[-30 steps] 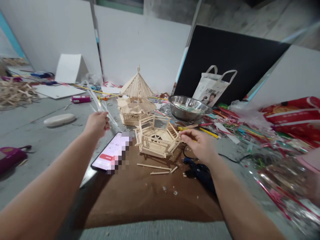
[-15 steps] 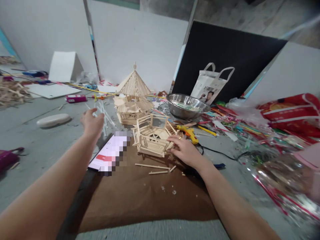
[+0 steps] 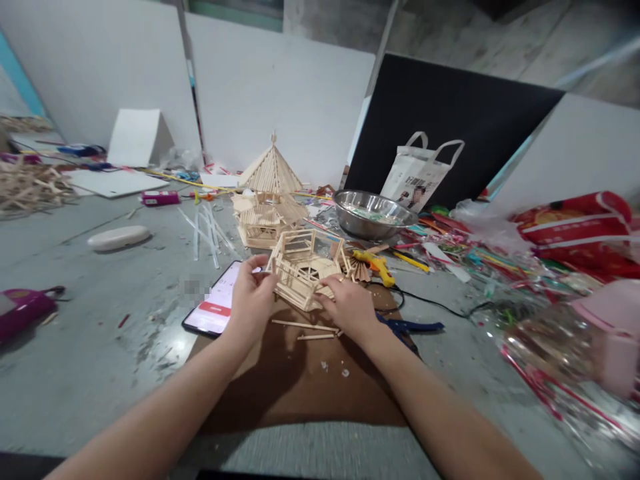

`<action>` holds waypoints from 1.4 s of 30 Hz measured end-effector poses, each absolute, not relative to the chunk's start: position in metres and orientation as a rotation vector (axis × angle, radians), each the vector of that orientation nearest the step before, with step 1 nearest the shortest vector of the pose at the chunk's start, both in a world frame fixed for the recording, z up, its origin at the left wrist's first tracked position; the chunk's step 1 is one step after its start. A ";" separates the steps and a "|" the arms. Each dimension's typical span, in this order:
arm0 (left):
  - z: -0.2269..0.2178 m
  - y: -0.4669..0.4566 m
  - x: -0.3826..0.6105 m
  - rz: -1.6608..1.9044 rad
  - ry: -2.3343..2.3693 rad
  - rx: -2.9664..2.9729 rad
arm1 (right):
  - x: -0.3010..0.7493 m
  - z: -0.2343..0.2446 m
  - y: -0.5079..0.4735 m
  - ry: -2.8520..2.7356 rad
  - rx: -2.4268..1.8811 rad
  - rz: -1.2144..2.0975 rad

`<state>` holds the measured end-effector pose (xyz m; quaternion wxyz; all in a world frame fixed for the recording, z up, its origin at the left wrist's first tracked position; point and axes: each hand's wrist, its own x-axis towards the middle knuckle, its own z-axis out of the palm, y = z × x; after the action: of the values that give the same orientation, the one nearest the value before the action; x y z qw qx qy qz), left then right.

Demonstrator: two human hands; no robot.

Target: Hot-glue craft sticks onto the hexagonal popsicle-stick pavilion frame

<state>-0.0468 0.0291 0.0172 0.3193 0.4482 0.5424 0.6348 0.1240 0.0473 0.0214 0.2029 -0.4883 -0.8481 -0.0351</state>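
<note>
An open hexagonal frame of thin wooden sticks (image 3: 300, 283), like a small pavilion base with railings, sits on a brown sheet (image 3: 310, 393). My left hand (image 3: 254, 293) grips its left side between thumb and fingers. At the right front edge, my right hand (image 3: 350, 308) holds it, fingers bent over the railing. A few loose wooden sticks (image 3: 305, 326) lie in front of the frame. Behind it stands a stick pavilion with a pointed roof (image 3: 273, 170). A phone (image 3: 215, 307) lies beside my left hand and is partly covered by it.
Clear glue sticks (image 3: 210, 230) lie left of the pavilion. To the right are a yellow glue gun (image 3: 375, 265) with a black cord, dark blue pliers-like handles (image 3: 415, 327), a steel bowl (image 3: 373, 217) and scattered craft strips. A pink-lidded container (image 3: 610, 327) stands at far right.
My left hand has moved right and down, from near the glue sticks onto the frame's left side. The frame has turned a little, and my right hand has shifted slightly left with it.
</note>
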 end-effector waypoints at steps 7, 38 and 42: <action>-0.005 0.024 -0.040 1.262 1.572 1.530 | 0.139 0.023 0.043 -2.018 -1.233 -0.116; -0.001 0.039 -0.069 1.055 1.561 2.318 | 0.154 0.015 0.050 -1.845 -1.289 0.212; 0.009 0.042 -0.083 1.093 1.693 2.216 | 0.151 0.019 0.042 -1.894 -1.272 0.084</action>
<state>-0.0827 0.0422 0.0090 0.0731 0.7379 0.5636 0.3639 0.1509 0.0418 0.0192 0.4164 -0.5065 -0.7543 0.0336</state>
